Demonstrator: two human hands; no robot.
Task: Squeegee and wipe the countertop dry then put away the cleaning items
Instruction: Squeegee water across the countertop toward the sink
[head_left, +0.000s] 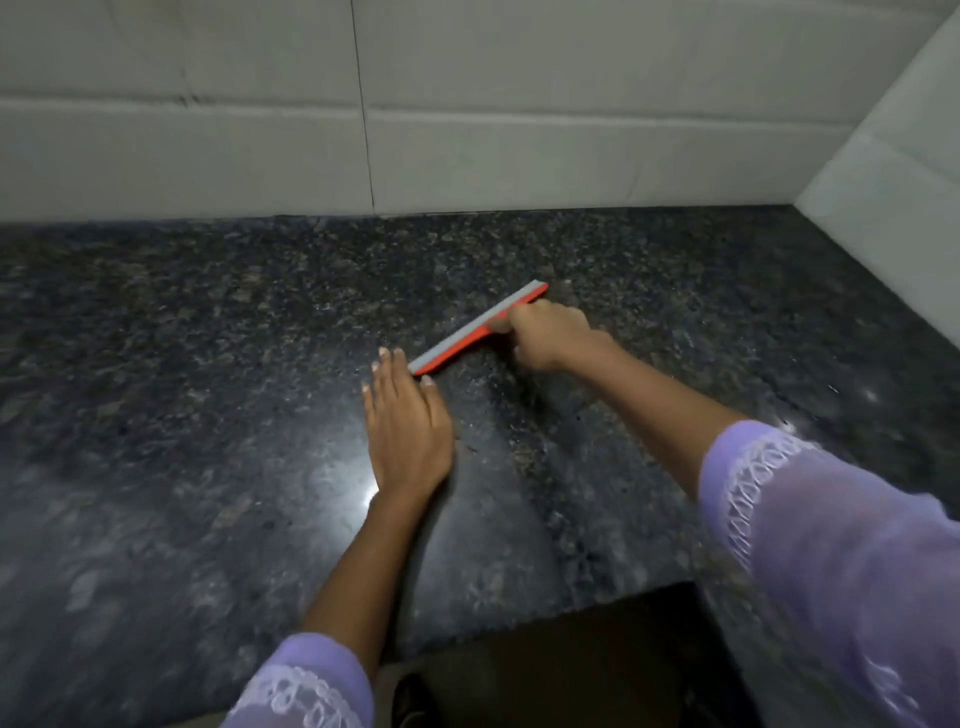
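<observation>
A red squeegee (467, 335) with a grey rubber blade lies slanted on the dark speckled granite countertop (208, 364), blade edge down on the stone. My right hand (545, 332) is closed around its handle near the right end. My left hand (408, 421) rests flat on the counter, fingers spread, its fingertips just beside the squeegee's lower left end. Both forearms wear lilac sleeves with white lace trim.
A white tiled wall (467, 130) runs along the back of the counter and meets a side wall (893, 156) at the right corner. The counter's front edge (545, 618) is near me, with dark floor below it.
</observation>
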